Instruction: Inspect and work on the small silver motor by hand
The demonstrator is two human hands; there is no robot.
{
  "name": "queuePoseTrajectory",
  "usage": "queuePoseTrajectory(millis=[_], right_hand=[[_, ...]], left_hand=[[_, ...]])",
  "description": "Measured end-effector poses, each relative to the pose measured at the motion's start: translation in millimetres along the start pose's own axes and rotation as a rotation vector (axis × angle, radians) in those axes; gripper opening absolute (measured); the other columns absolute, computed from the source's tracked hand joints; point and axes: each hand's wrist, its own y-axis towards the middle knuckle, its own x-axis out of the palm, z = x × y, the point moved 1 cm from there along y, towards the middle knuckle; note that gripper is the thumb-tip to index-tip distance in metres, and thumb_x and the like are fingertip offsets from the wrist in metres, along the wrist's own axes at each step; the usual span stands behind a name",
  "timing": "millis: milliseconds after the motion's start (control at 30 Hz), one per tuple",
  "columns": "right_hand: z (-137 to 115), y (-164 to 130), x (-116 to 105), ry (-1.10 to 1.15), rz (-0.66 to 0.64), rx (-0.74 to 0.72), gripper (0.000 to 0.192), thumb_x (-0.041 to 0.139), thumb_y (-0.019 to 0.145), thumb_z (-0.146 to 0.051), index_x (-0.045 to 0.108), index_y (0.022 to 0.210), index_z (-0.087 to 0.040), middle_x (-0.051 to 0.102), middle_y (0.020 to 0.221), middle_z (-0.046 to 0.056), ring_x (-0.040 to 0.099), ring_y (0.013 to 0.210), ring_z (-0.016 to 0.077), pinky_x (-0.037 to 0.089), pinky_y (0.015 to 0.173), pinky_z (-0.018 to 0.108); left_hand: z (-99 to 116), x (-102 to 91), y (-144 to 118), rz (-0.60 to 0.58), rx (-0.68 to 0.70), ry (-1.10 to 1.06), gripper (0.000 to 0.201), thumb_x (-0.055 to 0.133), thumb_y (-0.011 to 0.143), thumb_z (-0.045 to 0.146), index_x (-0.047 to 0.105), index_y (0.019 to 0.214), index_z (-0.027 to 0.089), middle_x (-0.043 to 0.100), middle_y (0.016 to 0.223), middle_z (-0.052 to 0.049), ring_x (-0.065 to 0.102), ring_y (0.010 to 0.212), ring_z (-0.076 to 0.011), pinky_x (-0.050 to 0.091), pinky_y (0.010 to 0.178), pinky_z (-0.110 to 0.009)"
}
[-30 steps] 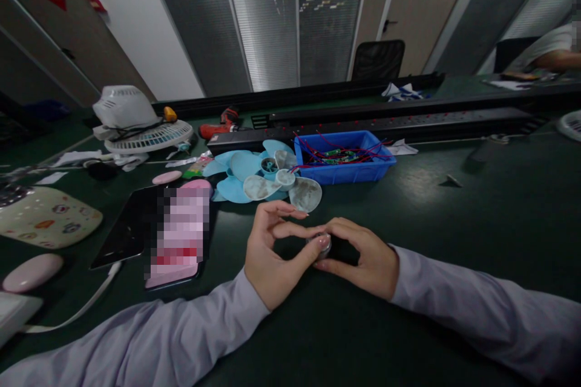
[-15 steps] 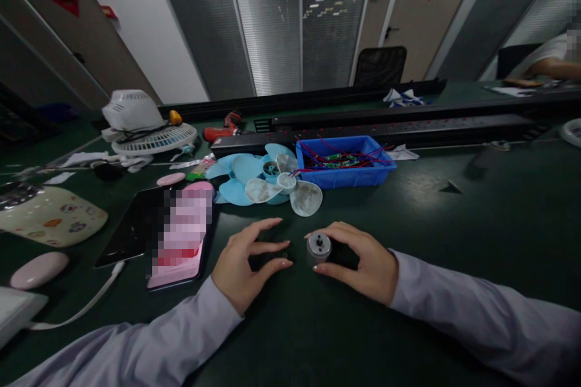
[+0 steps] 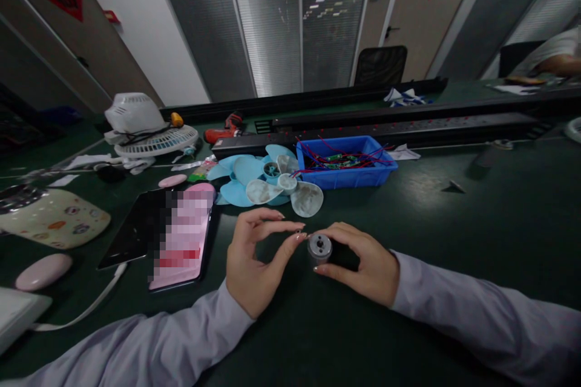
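Note:
My right hand (image 3: 361, 263) is closed around the side of a small round metal motor (image 3: 320, 247), thumb at the near side and fingers at the far side. The motor stands upright on the dark green table, its silver top with dark holes facing up. Just left of it, my left hand (image 3: 261, 260) pinches thumb against forefinger. A tiny dark piece seems to sit between those fingertips, too small to name. The pinch is raised beside the motor's upper left edge.
Blue and whitish fan blades (image 3: 272, 178) lie beyond my hands, beside a blue bin (image 3: 349, 178) of wires and circuit boards. To the left are a phone (image 3: 181, 242), a tablet (image 3: 136, 224) and a patterned cream container (image 3: 63, 217). Farther back are a white fan (image 3: 157, 139) and a red drill (image 3: 224, 130).
My left hand has come up and to the right, closer to the motor. Its thumb and forefinger, apart before, are now pinched together. My right hand stays on the motor.

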Motion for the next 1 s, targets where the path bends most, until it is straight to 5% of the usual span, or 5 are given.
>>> queuePoseTrajectory(millis=[333, 600, 800, 1000], right_hand=[[3, 0, 1, -0.002, 0.004, -0.038, 0.026, 0.069, 0.079, -0.028, 0.062, 0.102, -0.018, 0.062, 0.087, 0.005, 0.056, 0.084, 0.0201, 0.044, 0.074, 0.035], [1, 0, 1, 0.005, 0.005, -0.043, 0.025, 0.068, 0.079, -0.025, 0.061, 0.102, -0.018, 0.062, 0.088, 0.004, 0.056, 0.084, 0.0198, 0.044, 0.075, 0.034], [-2, 0, 0, -0.015, 0.026, -0.043, 0.014, 0.068, 0.079, -0.025, 0.060, 0.088, -0.018, 0.059, 0.083, 0.003, 0.055, 0.081, 0.0187, 0.044, 0.072, 0.032], [-3, 0, -1, -0.018, 0.020, -0.047, 0.016, 0.068, 0.079, -0.026, 0.061, 0.091, -0.018, 0.060, 0.084, 0.004, 0.056, 0.082, 0.0188, 0.046, 0.073, 0.033]], left_hand=[[8, 15.8, -5, -0.099, 0.001, -0.079, 0.021, 0.069, 0.078, 0.016, 0.063, 0.095, 0.026, 0.054, 0.103, -0.003, 0.058, 0.096, -0.0180, 0.044, 0.087, -0.037], [9, 16.9, -5, -0.144, 0.017, -0.089, 0.035, 0.068, 0.078, 0.016, 0.049, 0.108, 0.021, 0.068, 0.089, -0.001, 0.059, 0.096, -0.0186, 0.042, 0.088, -0.037], [8, 16.3, -2, -0.215, -0.048, -0.118, 0.049, 0.071, 0.076, 0.018, 0.043, 0.116, 0.022, 0.073, 0.093, -0.004, 0.059, 0.105, -0.0225, 0.040, 0.089, -0.042], [10, 17.2, 1, -0.214, -0.139, -0.130, 0.042, 0.073, 0.074, 0.023, 0.048, 0.108, 0.022, 0.074, 0.086, -0.004, 0.063, 0.099, -0.0247, 0.043, 0.087, -0.044]])
